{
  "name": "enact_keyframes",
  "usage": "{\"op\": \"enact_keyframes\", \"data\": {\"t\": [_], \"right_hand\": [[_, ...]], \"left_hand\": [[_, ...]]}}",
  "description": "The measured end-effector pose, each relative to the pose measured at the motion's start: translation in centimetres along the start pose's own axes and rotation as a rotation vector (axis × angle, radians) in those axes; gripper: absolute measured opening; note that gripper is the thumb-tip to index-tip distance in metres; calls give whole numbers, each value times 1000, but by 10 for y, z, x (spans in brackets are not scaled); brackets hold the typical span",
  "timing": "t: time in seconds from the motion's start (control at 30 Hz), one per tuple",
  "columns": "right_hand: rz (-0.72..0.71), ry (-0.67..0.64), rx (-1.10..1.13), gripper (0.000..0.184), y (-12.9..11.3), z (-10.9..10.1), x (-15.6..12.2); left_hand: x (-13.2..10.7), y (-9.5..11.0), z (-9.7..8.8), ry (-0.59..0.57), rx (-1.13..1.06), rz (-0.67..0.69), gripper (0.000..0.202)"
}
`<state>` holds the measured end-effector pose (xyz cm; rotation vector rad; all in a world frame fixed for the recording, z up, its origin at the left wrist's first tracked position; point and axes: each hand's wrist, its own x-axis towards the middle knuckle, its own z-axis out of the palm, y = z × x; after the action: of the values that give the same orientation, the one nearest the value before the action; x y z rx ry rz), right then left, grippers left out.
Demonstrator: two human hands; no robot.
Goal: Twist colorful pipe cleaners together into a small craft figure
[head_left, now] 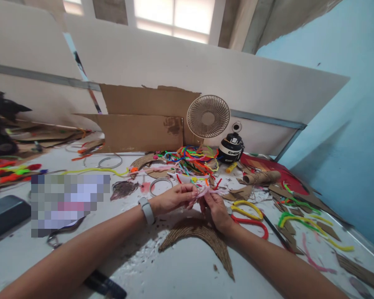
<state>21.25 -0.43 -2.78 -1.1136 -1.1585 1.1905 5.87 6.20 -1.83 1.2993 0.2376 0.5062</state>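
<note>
Where the fingertips crowd together in the head view, the ends of a pale pink strand (pixel 203 191) are hard to make out. The left hand (pixel 178 198) and right hand (pixel 217 209) both pinch it, fingers curled, above the white table (pixel 171 276). The strand looks thin, soft and fuzzy. The right hand hides the blades of the scissors (pixel 255 222) — only their yellow and red loops show — and overlaps a ridged brown crescent (pixel 199 230). Pixel blocks (pixel 70 203) mask something at left; bright, fuzzy stems (pixel 190 160) tangle beyond.
</note>
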Motion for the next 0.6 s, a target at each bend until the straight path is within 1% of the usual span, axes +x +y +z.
{"op": "enact_keyframes", "data": {"t": [0.1, 0.2, 0.33, 0.4, 0.5, 0.6], "right_hand": [[8, -25, 5, 41, -1, 0, -1], [-5, -69, -51, 39, -6, -1, -4], [-42, -140, -161, 37, -11, -1, -6], [-40, -127, -152, 36, -10, -1, -4], [-67, -13, -102, 33, -7, -3, 1], [-124, 57, -169, 34, -5, -5, 5]], "left_hand": [[-3, 3, 0, -112, 19, -89, 28], [-6, 6, -2, -226, 17, -174, 28], [-7, 9, -6, -303, 45, -278, 28], [-7, 10, -7, -295, 45, -277, 27], [-6, 9, -5, -191, 56, -213, 30], [-5, 6, -3, -99, 97, -190, 33]]}}
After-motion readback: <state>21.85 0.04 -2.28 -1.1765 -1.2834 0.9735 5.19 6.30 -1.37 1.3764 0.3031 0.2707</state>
